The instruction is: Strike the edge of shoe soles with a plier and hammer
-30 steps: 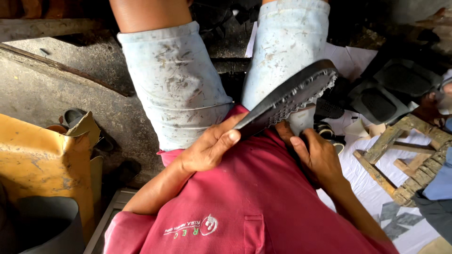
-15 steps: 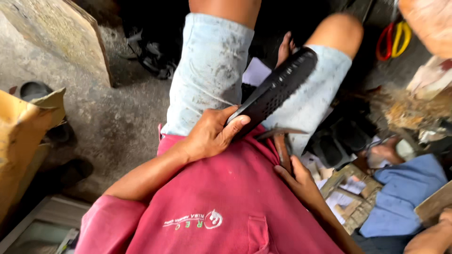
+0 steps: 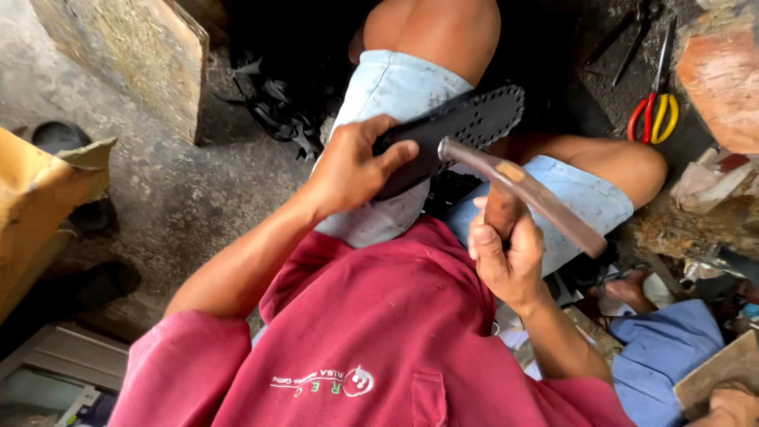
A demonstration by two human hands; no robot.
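Note:
A black shoe sole with a dotted edge lies across my knee, which is covered by light blue shorts. My left hand grips the near end of the sole, thumb on top. My right hand is closed around the wooden handle of a hammer. The hammer's long metal head slants from the sole's lower edge down to the right, and its rounded tip touches or nearly touches the sole. My red shirt fills the lower part of the view.
Scissors with red and yellow handles lie on the dark ground at the upper right. A wooden board leans at the upper left, with black scraps beside it. Yellow cardboard stands at left, and blue cloth lies at lower right.
My right hand has brought the hammer up so that its head now reaches the sole. The sole has tilted flatter across my knee, and the view has swung to the right.

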